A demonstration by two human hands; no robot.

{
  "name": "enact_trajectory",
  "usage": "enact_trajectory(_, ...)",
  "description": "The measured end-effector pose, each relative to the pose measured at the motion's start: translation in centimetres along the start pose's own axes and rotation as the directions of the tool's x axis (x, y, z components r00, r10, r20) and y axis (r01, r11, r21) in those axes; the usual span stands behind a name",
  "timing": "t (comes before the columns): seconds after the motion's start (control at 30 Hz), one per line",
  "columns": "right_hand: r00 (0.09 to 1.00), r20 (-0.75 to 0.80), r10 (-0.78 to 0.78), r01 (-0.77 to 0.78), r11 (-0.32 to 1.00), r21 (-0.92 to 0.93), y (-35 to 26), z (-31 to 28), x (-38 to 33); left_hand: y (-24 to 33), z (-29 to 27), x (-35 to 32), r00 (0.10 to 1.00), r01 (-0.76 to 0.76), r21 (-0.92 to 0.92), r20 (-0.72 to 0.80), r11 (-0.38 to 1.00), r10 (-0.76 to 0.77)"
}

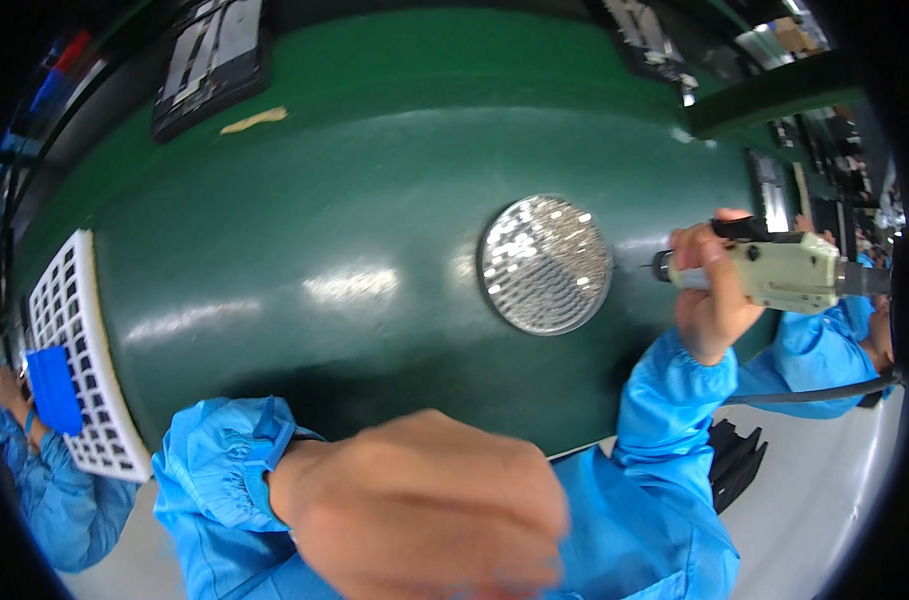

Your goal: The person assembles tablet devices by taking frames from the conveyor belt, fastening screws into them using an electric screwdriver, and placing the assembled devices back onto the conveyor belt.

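My right hand [714, 285], at the right, is wrapped round a pale electric screwdriver [789, 272] held lying sideways, its thin bit pointing left. Just left of that tip, on the green table, lies a round tray [546, 265] with rows of small shiny metal pieces, too small to name. My left hand [429, 505] is large at the bottom middle, slightly blurred and raised close to the camera. Its fingers curl under in a closed hand, so whatever they hold is hidden. Both my arms wear blue sleeves.
A white grid rack [92, 350] with a blue piece [54, 390] stands at the table's left edge. Dark trays of parts [209, 60] sit along the far side, near a beige strip [254, 121]. A cable [814, 393] runs at right. Co-workers' blue sleeves [824, 345] show on both sides.
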State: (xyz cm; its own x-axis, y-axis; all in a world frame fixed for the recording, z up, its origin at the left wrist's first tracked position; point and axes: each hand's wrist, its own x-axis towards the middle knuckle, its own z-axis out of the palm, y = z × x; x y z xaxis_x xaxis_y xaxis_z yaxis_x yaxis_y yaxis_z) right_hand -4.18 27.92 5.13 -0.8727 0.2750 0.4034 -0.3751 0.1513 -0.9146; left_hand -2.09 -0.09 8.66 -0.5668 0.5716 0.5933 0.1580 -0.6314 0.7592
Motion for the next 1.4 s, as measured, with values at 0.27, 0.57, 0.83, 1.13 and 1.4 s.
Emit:
enact_trajectory(0.27, 0.996, 0.091, 0.026, -0.03, 0.998, 0.046, 1.2, -0.9, -0.1, 3.4, 0.9, 1.9, 0.991, -0.112, -0.378, -0.108, 0.919, 0.076)
enact_trajectory(0.57, 0.991, 0.133, 0.0, -0.007, 0.998, 0.055, 1.2, -0.4, -0.1, 4.7, -0.3, 2.7, 0.983, -0.174, -0.07, 0.043, 0.982, 0.177)
enact_trajectory(0.83, 0.996, 0.084, 0.021, -0.029, 0.994, 0.101, 0.6, 0.0, -0.4, 4.8, 0.5, 2.3, 0.987, -0.158, 0.066, -0.023, 0.985, 0.16)
enact_trajectory(1.13, 0.996, 0.088, 0.015, -0.024, 0.994, 0.104, 1.0, -0.3, -0.3, 4.8, -0.1, 2.7, 0.99, -0.113, -0.018, 0.086, 0.993, 0.114)
enact_trajectory(1.4, 0.995, 0.1, 0.009, -0.019, 0.995, 0.103, 0.9, 0.3, -0.1, 5.3, 0.4, 2.1, 0.99, -0.14, 0.062, -0.021, 0.988, 0.142)
